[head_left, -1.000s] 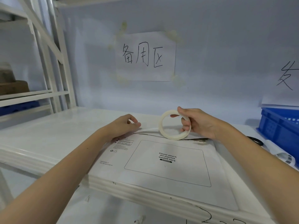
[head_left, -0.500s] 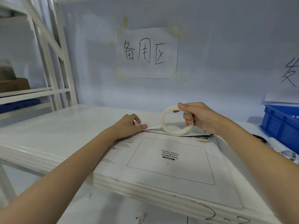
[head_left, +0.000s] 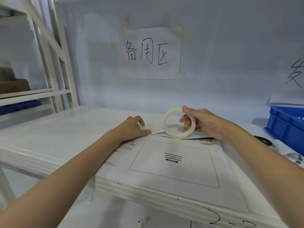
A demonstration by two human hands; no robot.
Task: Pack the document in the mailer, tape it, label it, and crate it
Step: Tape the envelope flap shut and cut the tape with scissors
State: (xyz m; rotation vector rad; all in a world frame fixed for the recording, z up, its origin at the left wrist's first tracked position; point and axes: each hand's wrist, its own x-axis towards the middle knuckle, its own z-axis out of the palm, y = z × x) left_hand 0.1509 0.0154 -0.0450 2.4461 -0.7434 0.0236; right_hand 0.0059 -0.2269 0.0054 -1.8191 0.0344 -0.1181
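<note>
My right hand (head_left: 205,123) pinching the tape roll (head_left: 179,123) upright (open ring facing me), my left hand (head_left: 133,127) fingers curled, thumb pressing the mailer (head_left: 172,163), flap end pointing away toward the wall

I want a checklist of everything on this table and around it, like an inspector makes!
Surface: glossy white table, pen scribbles on its near edge.
Job's things: flat white paper mailer printed with a waybill box; cream ring-shaped tape roll upright at the mailer's far edge; blue plastic crate at right.
Clutter: black-handled scissors; barcode label roll.
Hands: left hand presses the mailer's far left corner; right hand grips the tape roll.
Cables: nothing seen.
Surroundings: handwritten paper sign on the wall; white metal shelving at left.
</note>
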